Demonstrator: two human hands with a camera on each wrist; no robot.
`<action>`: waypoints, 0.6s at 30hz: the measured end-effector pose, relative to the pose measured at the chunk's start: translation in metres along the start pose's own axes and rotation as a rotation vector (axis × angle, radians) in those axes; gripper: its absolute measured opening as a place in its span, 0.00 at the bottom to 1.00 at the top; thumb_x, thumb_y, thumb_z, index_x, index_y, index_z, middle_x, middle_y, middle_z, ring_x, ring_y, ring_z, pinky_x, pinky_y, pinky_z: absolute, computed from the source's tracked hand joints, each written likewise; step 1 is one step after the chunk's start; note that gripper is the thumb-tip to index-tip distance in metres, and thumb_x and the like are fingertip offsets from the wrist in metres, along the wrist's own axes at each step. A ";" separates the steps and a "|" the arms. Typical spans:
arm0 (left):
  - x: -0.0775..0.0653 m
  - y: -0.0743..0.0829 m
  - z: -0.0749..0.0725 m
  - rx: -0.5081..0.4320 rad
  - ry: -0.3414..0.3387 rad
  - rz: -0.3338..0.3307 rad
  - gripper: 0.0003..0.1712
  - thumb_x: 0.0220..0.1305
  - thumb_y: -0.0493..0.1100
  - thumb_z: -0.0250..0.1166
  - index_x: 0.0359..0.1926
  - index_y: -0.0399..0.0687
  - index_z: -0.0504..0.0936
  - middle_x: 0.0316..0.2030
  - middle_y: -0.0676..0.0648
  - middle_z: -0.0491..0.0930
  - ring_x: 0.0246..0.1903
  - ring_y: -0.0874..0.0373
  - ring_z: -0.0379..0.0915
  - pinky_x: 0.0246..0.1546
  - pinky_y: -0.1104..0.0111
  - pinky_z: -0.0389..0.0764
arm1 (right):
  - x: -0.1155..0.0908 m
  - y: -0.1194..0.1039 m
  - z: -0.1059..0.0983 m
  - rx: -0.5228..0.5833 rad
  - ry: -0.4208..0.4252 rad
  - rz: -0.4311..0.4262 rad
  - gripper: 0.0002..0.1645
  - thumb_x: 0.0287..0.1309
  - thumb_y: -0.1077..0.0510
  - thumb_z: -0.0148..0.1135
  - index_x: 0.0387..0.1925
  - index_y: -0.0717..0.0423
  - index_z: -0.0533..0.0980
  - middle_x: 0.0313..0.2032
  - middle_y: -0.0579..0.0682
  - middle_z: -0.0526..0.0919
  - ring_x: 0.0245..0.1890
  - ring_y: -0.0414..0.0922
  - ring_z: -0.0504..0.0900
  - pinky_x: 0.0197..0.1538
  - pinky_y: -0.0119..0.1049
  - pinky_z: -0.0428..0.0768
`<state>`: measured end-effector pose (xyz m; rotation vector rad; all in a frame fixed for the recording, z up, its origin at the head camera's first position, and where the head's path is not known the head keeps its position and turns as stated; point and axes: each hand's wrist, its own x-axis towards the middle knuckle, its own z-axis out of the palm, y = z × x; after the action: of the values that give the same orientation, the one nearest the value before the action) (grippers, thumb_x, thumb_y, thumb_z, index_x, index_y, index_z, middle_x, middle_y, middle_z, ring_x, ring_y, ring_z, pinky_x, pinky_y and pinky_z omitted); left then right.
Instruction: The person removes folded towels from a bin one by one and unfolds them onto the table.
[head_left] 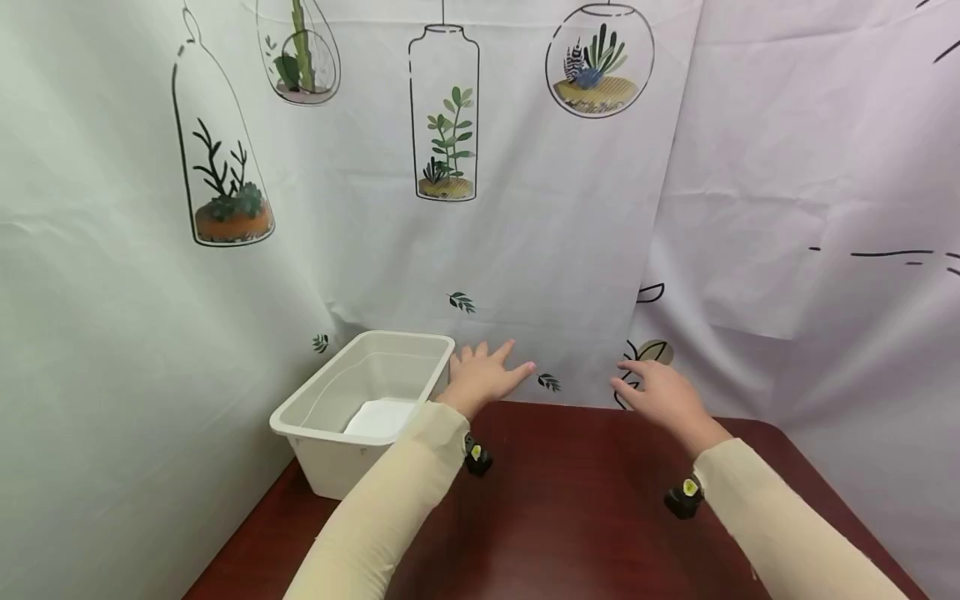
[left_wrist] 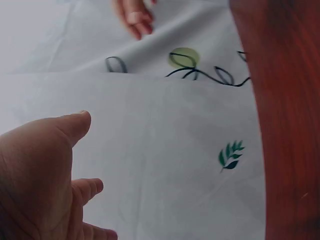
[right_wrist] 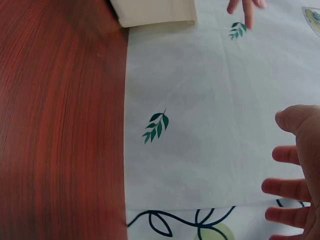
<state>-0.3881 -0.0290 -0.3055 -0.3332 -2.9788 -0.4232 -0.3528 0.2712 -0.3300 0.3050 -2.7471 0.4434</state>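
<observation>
My left hand (head_left: 483, 377) is held in the air at the right side of a pale rectangular plastic tub (head_left: 363, 440). Its fingers are spread and nothing is between them; whether it touches the tub's rim I cannot tell. Farther right, my right hand (head_left: 663, 398) hovers over the back of the table, fingers stretched toward the left and holding nothing. Up close in the left wrist view, the left hand (left_wrist: 40, 170) shows an extended thumb. The right wrist view has the right hand (right_wrist: 302, 175) at its edge, fingers apart.
A white flat piece (head_left: 380, 417) lies inside the tub. The dark red wooden table (head_left: 570, 508) ends against a white curtain (head_left: 525, 250) printed with hanging plant jars and leaves. Small black devices (head_left: 477, 457) are strapped to both wrists.
</observation>
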 end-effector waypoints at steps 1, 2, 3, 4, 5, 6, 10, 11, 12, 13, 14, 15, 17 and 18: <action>0.000 -0.003 -0.004 -0.011 0.009 0.011 0.44 0.68 0.79 0.41 0.79 0.71 0.54 0.77 0.38 0.55 0.75 0.32 0.46 0.71 0.37 0.49 | 0.000 0.002 0.002 0.022 0.007 0.001 0.34 0.71 0.37 0.55 0.66 0.55 0.75 0.63 0.66 0.76 0.56 0.63 0.79 0.54 0.63 0.76; 0.000 -0.006 -0.007 -0.015 0.017 0.021 0.43 0.69 0.78 0.41 0.79 0.70 0.55 0.76 0.38 0.57 0.74 0.32 0.49 0.70 0.38 0.52 | -0.001 0.005 0.004 0.044 0.013 0.003 0.34 0.71 0.37 0.55 0.66 0.54 0.75 0.62 0.65 0.77 0.54 0.62 0.80 0.52 0.62 0.77; 0.000 -0.010 -0.011 -0.024 0.026 0.030 0.43 0.70 0.76 0.42 0.79 0.68 0.57 0.75 0.38 0.59 0.73 0.32 0.52 0.68 0.38 0.55 | -0.001 0.008 0.006 0.068 0.018 0.008 0.34 0.71 0.37 0.55 0.66 0.54 0.76 0.61 0.64 0.79 0.53 0.61 0.82 0.50 0.61 0.78; 0.001 -0.013 -0.015 -0.027 0.034 0.041 0.42 0.70 0.75 0.43 0.78 0.66 0.59 0.74 0.38 0.61 0.72 0.32 0.54 0.67 0.38 0.58 | -0.002 0.010 0.007 0.085 0.025 0.015 0.33 0.71 0.37 0.55 0.65 0.53 0.76 0.60 0.63 0.79 0.52 0.60 0.82 0.49 0.60 0.78; 0.001 -0.016 -0.019 -0.029 0.039 0.050 0.41 0.71 0.74 0.44 0.78 0.64 0.60 0.74 0.39 0.62 0.72 0.33 0.55 0.67 0.39 0.59 | -0.004 0.013 0.009 0.103 0.030 0.024 0.32 0.71 0.38 0.55 0.65 0.52 0.76 0.59 0.62 0.81 0.51 0.59 0.83 0.49 0.59 0.79; 0.002 -0.020 -0.022 -0.031 0.047 0.059 0.41 0.72 0.72 0.44 0.78 0.62 0.61 0.74 0.40 0.63 0.72 0.33 0.56 0.67 0.39 0.61 | -0.005 0.014 0.010 0.121 0.034 0.030 0.31 0.71 0.39 0.55 0.65 0.52 0.76 0.58 0.61 0.81 0.52 0.59 0.83 0.48 0.59 0.79; 0.006 -0.039 -0.037 -0.052 0.068 0.063 0.39 0.73 0.70 0.45 0.77 0.57 0.63 0.72 0.42 0.66 0.72 0.39 0.59 0.68 0.44 0.63 | -0.014 0.020 0.018 0.184 0.079 0.053 0.28 0.72 0.40 0.55 0.63 0.51 0.77 0.54 0.56 0.84 0.51 0.59 0.84 0.49 0.58 0.79; 0.007 -0.044 -0.041 -0.064 0.069 0.057 0.39 0.74 0.69 0.45 0.76 0.56 0.64 0.72 0.43 0.67 0.71 0.40 0.60 0.68 0.44 0.63 | -0.016 0.021 0.021 0.203 0.092 0.058 0.27 0.72 0.40 0.55 0.62 0.52 0.77 0.53 0.56 0.85 0.51 0.59 0.84 0.50 0.58 0.79; 0.008 -0.050 -0.045 -0.078 0.066 0.051 0.39 0.74 0.69 0.45 0.76 0.54 0.64 0.72 0.42 0.67 0.71 0.40 0.61 0.68 0.45 0.64 | -0.019 0.023 0.025 0.221 0.109 0.064 0.27 0.72 0.41 0.55 0.61 0.52 0.78 0.53 0.56 0.85 0.51 0.59 0.84 0.50 0.58 0.79; 0.009 -0.056 -0.049 -0.094 0.060 0.044 0.39 0.74 0.68 0.45 0.75 0.52 0.65 0.71 0.41 0.68 0.70 0.40 0.62 0.67 0.45 0.64 | -0.022 0.024 0.028 0.241 0.124 0.073 0.26 0.72 0.41 0.56 0.61 0.52 0.78 0.52 0.55 0.85 0.50 0.59 0.84 0.51 0.58 0.79; 0.010 -0.062 -0.053 -0.114 0.055 0.035 0.38 0.75 0.67 0.45 0.75 0.51 0.66 0.71 0.41 0.68 0.69 0.40 0.64 0.66 0.45 0.65 | -0.026 0.025 0.032 0.261 0.135 0.078 0.26 0.72 0.41 0.56 0.61 0.52 0.78 0.52 0.56 0.85 0.50 0.59 0.84 0.51 0.58 0.79; 0.011 -0.068 -0.057 -0.135 0.051 0.025 0.37 0.75 0.66 0.45 0.73 0.50 0.67 0.70 0.40 0.69 0.68 0.39 0.65 0.66 0.45 0.66 | -0.029 0.026 0.036 0.283 0.147 0.088 0.26 0.72 0.42 0.56 0.61 0.53 0.78 0.52 0.57 0.85 0.50 0.58 0.84 0.52 0.58 0.78; 0.014 -0.082 -0.064 -0.166 0.050 0.013 0.36 0.75 0.64 0.45 0.70 0.46 0.69 0.68 0.38 0.71 0.66 0.38 0.67 0.64 0.45 0.68 | -0.036 0.029 0.045 0.320 0.164 0.113 0.26 0.72 0.42 0.57 0.61 0.53 0.77 0.53 0.57 0.85 0.52 0.58 0.83 0.53 0.57 0.78; 0.015 -0.088 -0.068 -0.185 0.051 0.013 0.35 0.76 0.63 0.45 0.69 0.44 0.70 0.66 0.36 0.72 0.65 0.37 0.68 0.63 0.45 0.68 | -0.040 0.031 0.049 0.335 0.171 0.125 0.26 0.72 0.43 0.57 0.62 0.53 0.77 0.53 0.57 0.85 0.53 0.58 0.82 0.54 0.57 0.78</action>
<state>-0.4179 -0.1275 -0.2616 -0.3524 -2.8927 -0.6975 -0.3383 0.2895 -0.3963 0.1673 -2.5268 0.9215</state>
